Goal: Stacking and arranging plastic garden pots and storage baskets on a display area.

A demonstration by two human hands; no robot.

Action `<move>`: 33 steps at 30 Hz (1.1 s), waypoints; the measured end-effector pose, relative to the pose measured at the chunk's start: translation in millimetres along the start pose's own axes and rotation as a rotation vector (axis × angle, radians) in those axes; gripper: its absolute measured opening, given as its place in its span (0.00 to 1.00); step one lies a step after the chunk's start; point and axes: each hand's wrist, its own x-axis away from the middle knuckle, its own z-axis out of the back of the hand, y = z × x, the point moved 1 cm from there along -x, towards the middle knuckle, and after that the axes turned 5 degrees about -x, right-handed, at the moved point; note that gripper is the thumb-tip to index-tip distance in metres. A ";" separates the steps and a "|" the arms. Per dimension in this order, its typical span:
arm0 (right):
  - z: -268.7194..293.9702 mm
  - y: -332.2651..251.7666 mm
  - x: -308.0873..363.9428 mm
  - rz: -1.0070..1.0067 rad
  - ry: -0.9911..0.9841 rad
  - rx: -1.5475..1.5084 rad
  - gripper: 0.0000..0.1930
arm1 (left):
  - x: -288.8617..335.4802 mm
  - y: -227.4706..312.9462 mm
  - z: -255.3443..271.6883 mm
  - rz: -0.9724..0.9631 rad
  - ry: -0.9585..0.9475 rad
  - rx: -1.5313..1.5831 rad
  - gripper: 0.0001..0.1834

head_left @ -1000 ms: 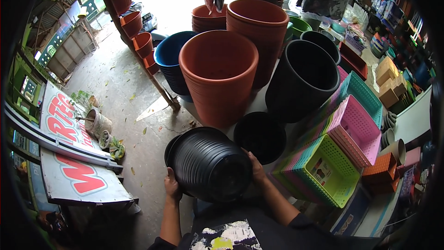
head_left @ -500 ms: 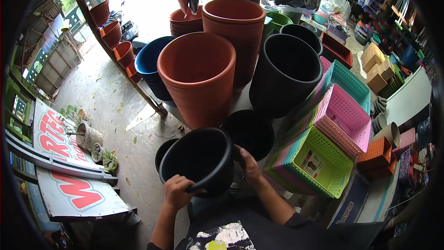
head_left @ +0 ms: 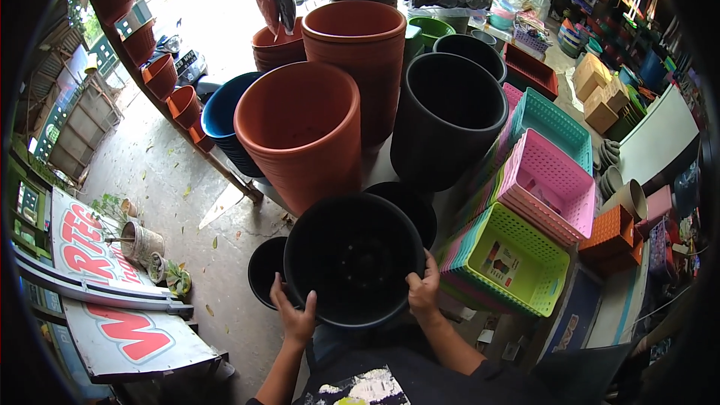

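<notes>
A large round black plastic pot (head_left: 352, 255) is tilted so that its open mouth and the holes in its base face me. My right hand (head_left: 424, 289) grips its right rim, fingers curled round the edge. At the lower left rim is my left hand (head_left: 295, 316), its thumb and fingers spread apart and the thumb lying against the pot. Behind the held pot, a smaller black pot (head_left: 264, 274) shows at the left, and another black pot (head_left: 412, 206) is partly hidden at the right.
Stacked terracotta-coloured pots (head_left: 300, 135) and tall black pots (head_left: 442, 135) stand ahead, with blue pots (head_left: 225, 116) to their left. Stacked plastic baskets (head_left: 517, 255) in green, pink and teal line the right. A wooden post (head_left: 225, 165) and a sign board (head_left: 135, 330) stand left.
The held black pot has turned to show its inside and base, shifting slightly right. My left hand has loosened from a curled grip to spread fingers; my right hand is now on the rim.
</notes>
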 end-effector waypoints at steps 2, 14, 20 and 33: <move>10.7 4.6 -1.4 0.039 0.016 0.028 0.30 | -5.0 -31.0 -19.3 0.168 -0.179 0.191 0.37; 41.1 37.8 -44.7 0.435 0.282 0.982 0.40 | -65.4 -24.6 -103.2 0.065 -0.393 0.146 0.27; 61.2 81.0 -72.5 0.419 0.403 1.061 0.39 | -91.6 -47.5 -149.8 -0.036 -0.486 -0.005 0.27; 108.9 150.6 -126.6 0.276 0.446 1.076 0.39 | -100.0 -124.9 -248.4 -0.084 -0.646 -0.115 0.36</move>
